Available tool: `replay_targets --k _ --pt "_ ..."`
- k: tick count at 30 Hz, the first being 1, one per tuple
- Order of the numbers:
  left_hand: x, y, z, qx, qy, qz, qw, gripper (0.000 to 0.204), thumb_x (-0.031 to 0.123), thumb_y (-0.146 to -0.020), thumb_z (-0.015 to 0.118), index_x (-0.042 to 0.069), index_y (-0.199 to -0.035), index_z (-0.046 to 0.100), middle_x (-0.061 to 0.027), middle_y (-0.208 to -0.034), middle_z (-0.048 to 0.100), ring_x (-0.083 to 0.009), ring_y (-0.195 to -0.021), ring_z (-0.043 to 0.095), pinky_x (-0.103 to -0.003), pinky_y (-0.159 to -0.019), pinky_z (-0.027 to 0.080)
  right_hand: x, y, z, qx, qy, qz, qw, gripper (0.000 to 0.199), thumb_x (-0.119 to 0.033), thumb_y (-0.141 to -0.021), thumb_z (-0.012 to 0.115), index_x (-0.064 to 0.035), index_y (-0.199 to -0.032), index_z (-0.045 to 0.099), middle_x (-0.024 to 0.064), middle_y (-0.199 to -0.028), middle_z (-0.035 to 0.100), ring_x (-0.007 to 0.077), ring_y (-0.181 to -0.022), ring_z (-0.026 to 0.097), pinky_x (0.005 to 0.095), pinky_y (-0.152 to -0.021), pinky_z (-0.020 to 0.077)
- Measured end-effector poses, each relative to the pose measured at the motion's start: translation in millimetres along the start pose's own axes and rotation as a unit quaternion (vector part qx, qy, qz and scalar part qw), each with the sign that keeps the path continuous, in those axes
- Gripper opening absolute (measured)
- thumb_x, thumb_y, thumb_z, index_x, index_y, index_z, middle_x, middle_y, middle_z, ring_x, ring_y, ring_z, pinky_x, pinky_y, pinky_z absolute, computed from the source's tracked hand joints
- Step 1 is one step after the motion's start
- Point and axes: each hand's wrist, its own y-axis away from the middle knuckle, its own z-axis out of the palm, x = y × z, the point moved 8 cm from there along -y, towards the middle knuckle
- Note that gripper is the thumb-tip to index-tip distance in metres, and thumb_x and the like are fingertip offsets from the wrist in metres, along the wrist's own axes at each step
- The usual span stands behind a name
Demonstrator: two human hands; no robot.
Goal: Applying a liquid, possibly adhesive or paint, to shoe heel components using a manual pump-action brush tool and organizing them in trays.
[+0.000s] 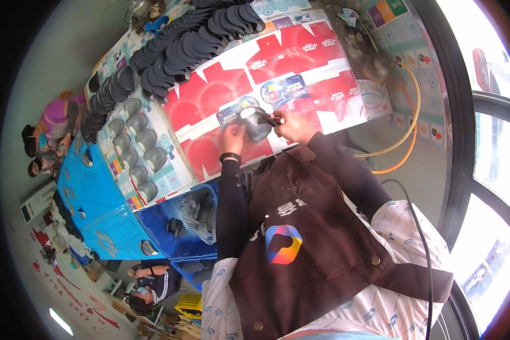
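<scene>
A grey cup-shaped piece point(256, 128) with a pale opening at its far end is in front of me, over the red printed sheets. Bent fingers of my left hand point(233, 139) close at its left edge; they are slightly blurred. On the other side my right hand point(296, 127) grips a dark-handled tool point(274, 119), which looks like small scissors or pliers. The tool's tip lies against the piece's right edge. Under both hands runs the table covering point(209, 102), red and white with printed cards.
Rows of similar grey cups point(143, 140) stand on the table at left. Dark curved flat pieces point(192, 48) are stacked at the far side. A blue crate point(158, 221) adjoins the near left edge. Yellow and orange hoses point(418, 107) loop at right. Other people point(56, 130) sit farther left.
</scene>
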Motion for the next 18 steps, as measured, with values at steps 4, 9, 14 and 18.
replay_targets --k 4,9,14,18 --pt "-12 22 -27 -0.038 0.216 -0.085 0.972 0.035 0.025 -0.098 0.066 0.001 -0.123 0.058 -0.0120 -0.111 0.067 -0.0212 -0.095 0.069 -0.032 -0.079 0.058 9 -4 -16 0.061 -0.008 -0.010 0.998 0.039 -0.023 -0.083 0.059 0.0018 -0.113 0.068 0.0290 -0.095 0.068 0.0439 -0.097 0.066 0.0469 -0.088 0.0509" --pt "-35 64 -89 0.003 0.258 -0.132 0.957 0.038 0.027 -0.100 0.064 0.004 -0.129 0.054 -0.0151 -0.119 0.064 -0.0258 -0.104 0.067 -0.038 -0.089 0.057 10 -11 -14 -0.026 -0.028 -0.061 0.997 0.026 -0.023 -0.076 0.062 -0.0012 -0.091 0.066 0.0257 -0.087 0.067 0.0443 -0.090 0.064 0.0472 -0.079 0.0501" --pt "-26 89 -105 0.021 0.272 -0.139 0.952 0.040 0.030 -0.100 0.063 0.004 -0.129 0.054 -0.0180 -0.124 0.061 -0.0282 -0.112 0.064 -0.039 -0.095 0.053 30 -31 -18 -0.025 -0.047 -0.023 0.998 0.051 -0.012 -0.075 0.068 0.0051 -0.123 0.064 0.0168 -0.097 0.073 0.0264 -0.091 0.069 0.0346 -0.083 0.0512" --pt "-15 91 -95 0.025 0.271 -0.150 0.950 0.038 0.029 -0.100 0.063 0.005 -0.129 0.054 -0.0173 -0.121 0.063 -0.0277 -0.111 0.065 -0.038 -0.093 0.054 25 -25 -11 -0.082 -0.031 -0.021 0.996 0.052 -0.013 -0.076 0.067 0.0003 -0.126 0.064 0.0151 -0.100 0.073 0.0264 -0.094 0.069 0.0354 -0.083 0.0518"
